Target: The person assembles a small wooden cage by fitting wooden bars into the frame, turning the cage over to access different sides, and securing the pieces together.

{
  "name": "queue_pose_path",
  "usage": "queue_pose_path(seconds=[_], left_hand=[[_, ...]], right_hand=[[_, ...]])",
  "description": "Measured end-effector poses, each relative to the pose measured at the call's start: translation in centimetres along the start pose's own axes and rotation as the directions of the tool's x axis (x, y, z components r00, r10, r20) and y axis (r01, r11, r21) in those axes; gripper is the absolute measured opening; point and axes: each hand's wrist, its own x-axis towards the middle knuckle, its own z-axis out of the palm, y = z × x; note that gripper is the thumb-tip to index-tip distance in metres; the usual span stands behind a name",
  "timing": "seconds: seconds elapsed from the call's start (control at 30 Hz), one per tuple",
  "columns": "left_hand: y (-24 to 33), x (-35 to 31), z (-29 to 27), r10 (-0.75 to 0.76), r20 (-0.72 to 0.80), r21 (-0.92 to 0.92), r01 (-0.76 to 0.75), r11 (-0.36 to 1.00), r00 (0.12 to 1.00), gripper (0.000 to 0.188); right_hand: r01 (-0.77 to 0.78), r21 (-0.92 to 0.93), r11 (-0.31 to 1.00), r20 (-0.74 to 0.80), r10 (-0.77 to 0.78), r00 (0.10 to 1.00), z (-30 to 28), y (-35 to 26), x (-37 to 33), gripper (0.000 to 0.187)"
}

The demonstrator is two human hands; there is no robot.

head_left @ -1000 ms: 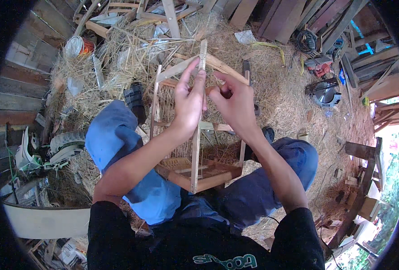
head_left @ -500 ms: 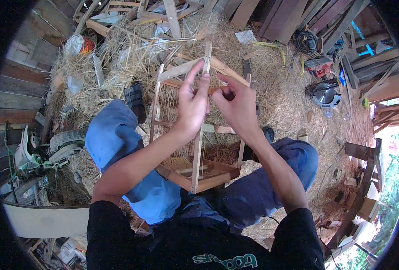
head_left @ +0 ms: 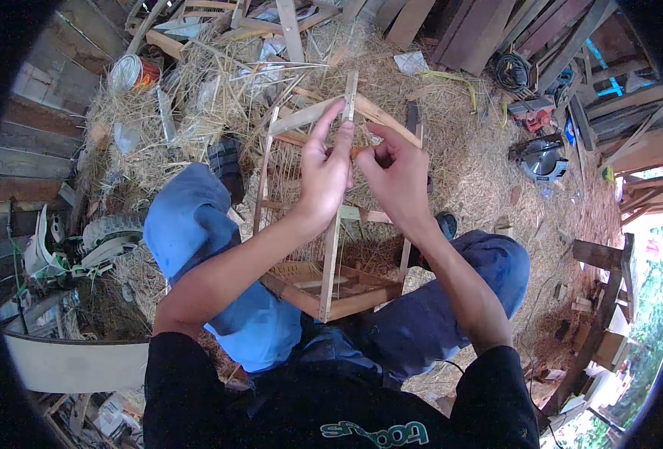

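Between my knees stands a light wooden frame (head_left: pixel 331 258) with slim posts, crossbars and a slatted part low down. My left hand (head_left: pixel 322 170) is closed round its near post toward the upper end, the index finger and thumb lying along the wood. Just to the right, my right hand (head_left: pixel 396 173) is curled in a pinch close to the same post. A small orange-brown bit shows between the two hands, but its kind is hidden by the fingers.
Straw covers the floor. A circular saw (head_left: pixel 542 159) and a coiled black cable (head_left: pixel 512 71) lie at the right. Loose boards (head_left: pixel 473 30) lean at the back. A white bucket (head_left: pixel 127 72) stands far left, and a motorbike wheel (head_left: pixel 114 230) shows at the left.
Both hands and the wooden frame sit slightly further right in the picture, along with the surroundings. The grips look nearly the same, with the right hand's fingers curled a little differently.
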Motion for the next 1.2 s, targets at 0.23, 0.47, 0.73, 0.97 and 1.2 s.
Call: queue_pose_path(seconds=[0.23,0.47,0.73,0.97,1.2], left_hand=[[-0.1,0.2,-0.1,-0.007,0.015,-0.032,0.008,0.999,1.0,0.047],[0.2,0.2,0.2,-0.026,-0.011,-0.041,0.025,0.999,1.0,0.047],[1.1,-0.2,-0.7,0.027,0.072,0.001,-0.027,1.0,0.997,0.049],[1.3,0.0,-0.4,0.048,0.121,-0.047,-0.042,0.998,0.992,0.052],[0.7,-0.4,-1.5,-0.008,0.139,0.006,0.008,1.0,0.99,0.048]], right_hand=[[-0.034,0.01,0.999,-0.015,0.035,0.999,0.1,-0.7,-0.1,0.046],[0.009,0.036,0.999,-0.019,-0.008,1.0,0.4,0.6,0.1,0.041],[-0.278,0.504,0.818,0.202,0.202,0.958,-0.3,0.7,0.9,0.028],[-0.503,0.682,0.532,0.432,0.262,0.863,-1.4,0.2,1.1,0.027],[-0.549,0.675,0.494,0.478,0.274,0.834,-0.9,0.9,0.7,0.025]])
